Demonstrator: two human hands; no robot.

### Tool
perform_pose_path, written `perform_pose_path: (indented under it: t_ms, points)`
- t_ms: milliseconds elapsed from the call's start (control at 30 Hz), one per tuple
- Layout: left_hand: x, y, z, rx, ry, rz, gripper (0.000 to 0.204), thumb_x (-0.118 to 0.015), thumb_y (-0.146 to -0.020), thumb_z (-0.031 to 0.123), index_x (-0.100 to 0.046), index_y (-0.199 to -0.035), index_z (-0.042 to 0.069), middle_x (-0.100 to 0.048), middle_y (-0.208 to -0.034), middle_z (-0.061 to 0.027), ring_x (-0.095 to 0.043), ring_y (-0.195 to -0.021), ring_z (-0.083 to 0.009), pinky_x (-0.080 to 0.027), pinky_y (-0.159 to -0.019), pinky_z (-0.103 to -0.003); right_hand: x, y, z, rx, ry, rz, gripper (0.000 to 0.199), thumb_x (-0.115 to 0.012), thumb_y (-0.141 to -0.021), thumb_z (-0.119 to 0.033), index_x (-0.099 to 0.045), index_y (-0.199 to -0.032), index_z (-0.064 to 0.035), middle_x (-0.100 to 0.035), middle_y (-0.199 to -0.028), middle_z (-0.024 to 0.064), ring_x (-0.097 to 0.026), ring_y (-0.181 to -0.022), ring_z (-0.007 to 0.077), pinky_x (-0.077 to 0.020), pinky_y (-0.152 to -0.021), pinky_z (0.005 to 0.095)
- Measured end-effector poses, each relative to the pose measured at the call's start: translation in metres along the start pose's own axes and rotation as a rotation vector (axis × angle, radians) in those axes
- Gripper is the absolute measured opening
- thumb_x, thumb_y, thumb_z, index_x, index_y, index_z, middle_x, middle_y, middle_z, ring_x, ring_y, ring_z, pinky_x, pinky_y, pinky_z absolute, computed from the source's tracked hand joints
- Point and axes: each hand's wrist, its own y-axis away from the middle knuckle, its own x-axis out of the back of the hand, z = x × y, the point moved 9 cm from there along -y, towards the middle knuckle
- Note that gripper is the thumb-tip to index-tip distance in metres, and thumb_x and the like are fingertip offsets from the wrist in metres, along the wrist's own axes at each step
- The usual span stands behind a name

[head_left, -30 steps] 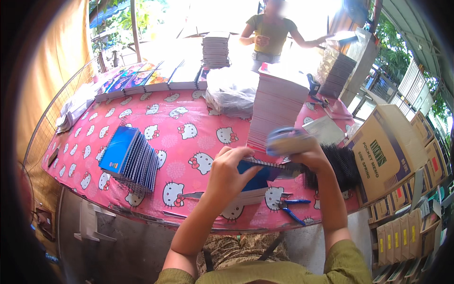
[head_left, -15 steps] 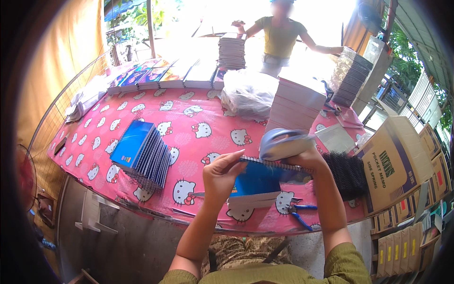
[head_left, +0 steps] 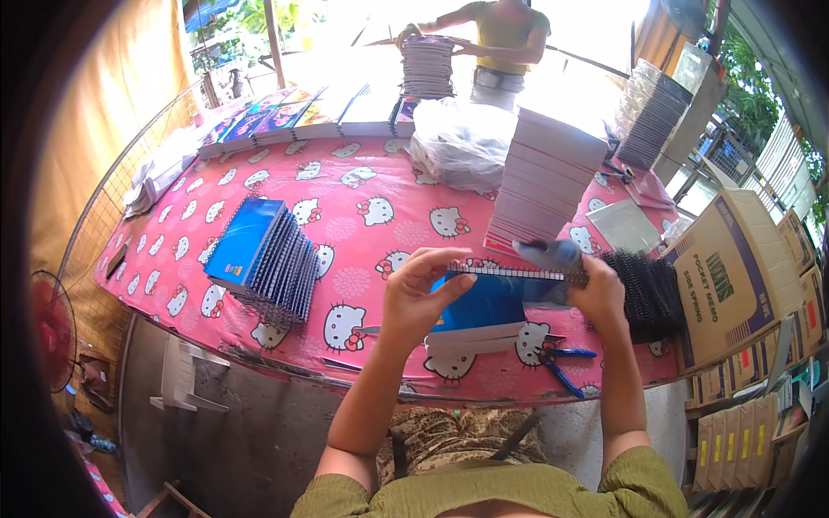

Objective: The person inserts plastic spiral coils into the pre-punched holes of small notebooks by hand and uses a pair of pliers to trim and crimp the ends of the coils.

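Note:
A spiral notebook [head_left: 511, 274] is held edge-up in front of me, its dark coil running between my hands. My left hand [head_left: 423, 293] curls at the coil's left end, thumb below and fingers above. At the other end my right hand [head_left: 600, 291] is closed on the notebook. A blurred grey-blue shape [head_left: 553, 254] sticks up beside the right fingers; I cannot tell whether it is a bent cover. Right beneath lies a stack of blue-covered pads [head_left: 475, 341]. Blue-handled pliers [head_left: 566, 367] lie right of that stack.
Blue spiral notebooks [head_left: 259, 259] are piled at left. Black coils [head_left: 643, 293] and a cardboard box [head_left: 734, 276] stand at right. Beyond are a tall paper stack [head_left: 548, 177] and a plastic bag [head_left: 462, 142]. Another person [head_left: 509, 39] handles a pile of pads [head_left: 427, 67] across the pink table [head_left: 380, 237].
The blurred grey-blue shape by my right hand has become smaller and narrower. My right hand has shifted slightly right. The other person has brought both hands to the far pile.

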Motion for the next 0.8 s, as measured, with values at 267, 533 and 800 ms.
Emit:
perform_pose_path:
  t_ms: [267,533,800]
  points:
    - [-0.037,0.043,0.100,-0.691,-0.539,0.070,0.027,-0.071,-0.074,-0.011,-0.070,-0.099,0.000,-0.068,-0.094,-0.0110,-0.066,-0.086,-0.0188,-0.055,-0.074,-0.031,-0.022,0.088,0.009,0.171,0.075,0.089,0.059,-0.075,-0.076,-0.028,-0.054,-0.125,-0.0020,-0.051,-0.127,0.0210,-0.049,-0.119,0.0364,-0.0428,-0.097,0.0437]
    - [-0.045,0.075,0.029,-0.430,-0.611,-0.059,0.026,-0.076,-0.071,-0.007,-0.069,-0.095,-0.001,-0.067,-0.100,-0.0143,-0.067,-0.086,-0.0244,-0.054,-0.072,-0.033,-0.039,0.141,0.020,-0.021,-0.318,-0.114,0.045,-0.071,-0.084,-0.024,-0.059,-0.118,0.0026,-0.058,-0.113,0.0202,-0.059,-0.102,0.0328,-0.0498,-0.084,0.0373]
    - [-0.047,0.078,0.031,-0.468,-0.614,-0.062,0.024,-0.076,-0.069,-0.008,-0.068,-0.091,-0.003,-0.068,-0.097,-0.0142,-0.067,-0.087,-0.0245,-0.054,-0.075,-0.033,0.033,0.122,-0.104,0.399,-0.513,0.065,0.040,-0.078,-0.077,-0.020,-0.063,-0.107,0.0018,-0.061,-0.100,0.0169,-0.061,-0.088,0.0311,-0.0515,-0.075,0.0383]
